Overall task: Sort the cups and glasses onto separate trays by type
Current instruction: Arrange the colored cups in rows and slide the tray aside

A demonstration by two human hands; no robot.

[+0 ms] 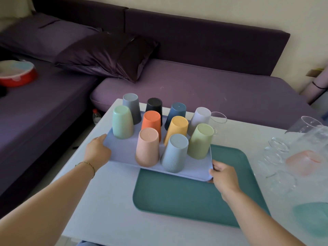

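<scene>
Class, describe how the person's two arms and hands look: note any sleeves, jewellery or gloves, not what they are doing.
Both forearms are bare, with no sleeves in view. The left hand and right hand wear no gloves, and no rings show. A thin gold-coloured chain bracelet circles the left wrist; the right wrist is bare.

**Cups centre, glasses right**

Ten upturned cups (170, 126) stand in rows on the loaded tray (122, 153) at centre frame. This tray overlaps the upper part of the bare tray (186, 192) on the table (106, 201). Glasses (276, 144) cluster at right. Behind the table runs a sofa (195, 86), with a pillow (106, 55) on it at upper left.
</scene>
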